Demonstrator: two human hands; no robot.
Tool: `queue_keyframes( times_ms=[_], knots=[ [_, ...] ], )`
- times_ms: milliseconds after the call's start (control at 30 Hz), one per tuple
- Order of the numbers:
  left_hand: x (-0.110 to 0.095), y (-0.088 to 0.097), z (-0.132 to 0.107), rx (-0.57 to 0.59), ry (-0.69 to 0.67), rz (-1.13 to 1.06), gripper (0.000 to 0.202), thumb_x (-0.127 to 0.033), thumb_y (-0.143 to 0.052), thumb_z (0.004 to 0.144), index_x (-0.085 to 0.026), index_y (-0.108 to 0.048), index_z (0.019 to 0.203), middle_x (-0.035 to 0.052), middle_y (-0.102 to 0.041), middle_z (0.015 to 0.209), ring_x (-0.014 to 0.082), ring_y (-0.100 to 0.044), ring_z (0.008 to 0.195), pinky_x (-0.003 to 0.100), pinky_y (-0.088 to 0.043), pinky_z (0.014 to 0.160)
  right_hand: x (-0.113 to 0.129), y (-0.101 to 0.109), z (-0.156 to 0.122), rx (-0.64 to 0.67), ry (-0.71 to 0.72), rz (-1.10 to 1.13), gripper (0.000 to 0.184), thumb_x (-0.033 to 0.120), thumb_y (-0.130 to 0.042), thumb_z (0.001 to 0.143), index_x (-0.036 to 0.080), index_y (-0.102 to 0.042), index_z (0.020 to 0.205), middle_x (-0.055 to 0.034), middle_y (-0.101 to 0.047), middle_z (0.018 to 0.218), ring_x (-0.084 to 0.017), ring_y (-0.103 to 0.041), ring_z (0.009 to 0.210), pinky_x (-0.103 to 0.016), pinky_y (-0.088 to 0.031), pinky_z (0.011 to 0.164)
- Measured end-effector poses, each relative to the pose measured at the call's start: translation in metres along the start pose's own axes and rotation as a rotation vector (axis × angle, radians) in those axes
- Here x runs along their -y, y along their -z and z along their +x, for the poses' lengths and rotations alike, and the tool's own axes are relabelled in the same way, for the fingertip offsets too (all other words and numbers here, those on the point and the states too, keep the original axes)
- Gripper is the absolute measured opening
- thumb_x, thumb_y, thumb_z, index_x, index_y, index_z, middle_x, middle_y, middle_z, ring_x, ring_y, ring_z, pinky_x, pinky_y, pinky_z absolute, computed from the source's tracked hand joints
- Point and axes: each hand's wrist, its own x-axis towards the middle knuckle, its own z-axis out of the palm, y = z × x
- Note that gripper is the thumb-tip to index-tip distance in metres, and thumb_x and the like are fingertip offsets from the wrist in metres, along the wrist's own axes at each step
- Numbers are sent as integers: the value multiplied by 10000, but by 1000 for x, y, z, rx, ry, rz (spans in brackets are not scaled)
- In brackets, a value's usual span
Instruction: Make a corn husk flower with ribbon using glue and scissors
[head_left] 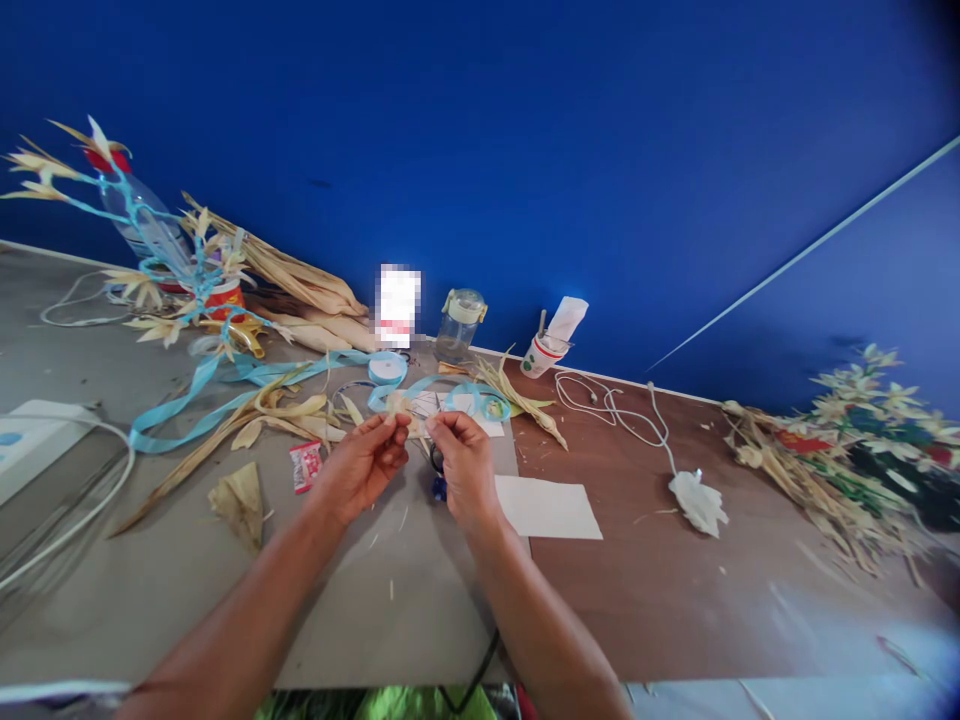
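The left hand and right hand have fingertips clamped on a pale husk piece, left of and beyond the white sheet. The red packet lies farther left of that sheet.

No legible text; marks on red packet and white cup too small.
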Motion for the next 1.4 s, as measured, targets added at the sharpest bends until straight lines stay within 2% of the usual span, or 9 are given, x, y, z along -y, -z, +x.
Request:
queue_keyframes(
  times_ms=[133,233,367,433,533,733,967,1200,1400],
  knots=[
    [4,-5,-3,3,-57,87,151,-198,-745,682,-96,-671,766,-4,-564,634,33,-421,480,163,-378,493,-2,0,1,-24,12,-4,153,325,-655,668,181,-610,646,48,-515,589,-97,-402,565,-226,-332,554],
    [6,-10,-7,20,-139,168,184,-242,-758,678,-111,-646,743,-18,-544,602,35,-399,485,155,-338,481,-3,-1,1,-45,19,26,137,309,-658,667,182,-614,640,51,-521,583,-97,-402,564,-225,-325,544],
    [8,-14,-11,86,-219,202,238,-259,-735,725,-175,-611,909,-43,-537,599,42,-378,490,148,-308,488,-3,-1,1,-64,22,50,111,283,-663,669,183,-627,639,46,-546,599,-101,-428,582,-228,-349,574],
    [8,-14,-12,112,-214,174,234,-258,-731,735,-194,-574,894,-50,-537,603,40,-373,485,148,-309,496,-3,-2,0,-72,20,72,105,275,-667,669,183,-629,637,43,-563,614,-104,-451,601,-234,-369,607],
    [8,-13,-11,125,-194,132,236,-257,-747,721,-179,-530,775,-45,-543,619,33,-373,485,152,-318,500,-2,-3,-1,-73,11,113,96,263,-667,673,184,-629,636,43,-577,628,-105,-475,614,-240,-383,640],
    [10,-9,-10,165,-169,136,228,-262,-782,685,-170,-599,786,-31,-549,624,61,-462,579,149,-367,536,0,-5,-4,-46,30,182,79,242,-686,660,187,-635,637,50,-587,626,-95,-488,609,-235,-388,644],
    [8,-3,-9,174,-114,164,245,-238,-838,601,-158,-628,697,-19,-580,679,70,-511,629,171,-431,607,3,-4,-8,18,50,203,82,242,-691,658,193,-629,640,41,-598,635,-103,-507,621,-245,-410,665],
    [5,-1,-10,232,-117,174,231,-229,-833,606,-161,-626,683,-21,-564,655,73,-510,593,177,-428,573,8,-2,-11,62,53,198,89,241,-694,654,191,-630,617,37,-589,617,-105,-489,610,-245,-401,648],
    [5,1,-10,243,-131,197,193,-220,-807,651,-172,-668,777,-17,-585,686,63,-510,599,166,-424,584,9,-2,-14,68,58,211,73,231,-704,645,194,-644,627,35,-596,631,-106,-490,623,-241,-403,646]
  ],
)
